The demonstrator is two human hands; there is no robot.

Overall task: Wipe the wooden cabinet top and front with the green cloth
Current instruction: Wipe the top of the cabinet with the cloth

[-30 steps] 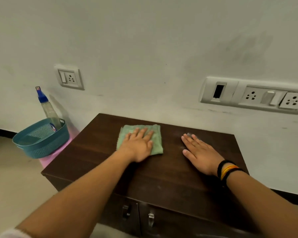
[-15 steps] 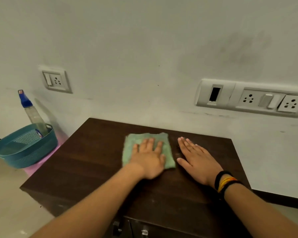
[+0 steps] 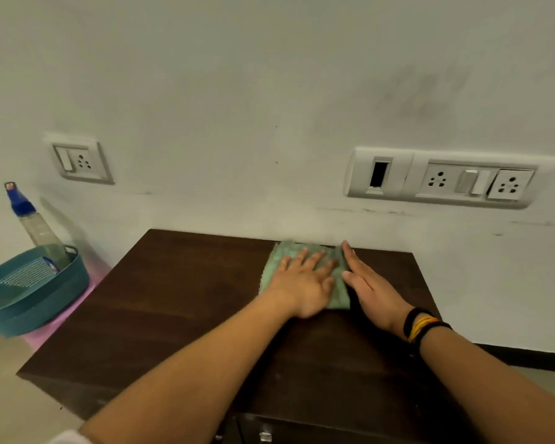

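Note:
The dark wooden cabinet top (image 3: pixel 180 302) fills the lower middle of the head view. A folded green cloth (image 3: pixel 289 253) lies flat on it near the back edge by the wall. My left hand (image 3: pixel 305 283) presses palm-down on the cloth with fingers spread. Flat on the wood, my right hand (image 3: pixel 370 288) lies right beside the cloth's right edge, fingers together and touching it. Black and yellow bands circle the right wrist. Only a sliver of the cabinet front with a metal handle (image 3: pixel 265 436) shows at the bottom.
A teal basket (image 3: pixel 29 302) sits on a pink stool left of the cabinet and holds a spray bottle (image 3: pixel 34 224) with a blue top. The wall behind carries a socket plate (image 3: pixel 80 161) on the left and a long socket panel (image 3: pixel 442 177) on the right.
My left hand has slid the cloth to the right and back toward the wall. The cloth now touches my right hand, which has stayed nearly in place.

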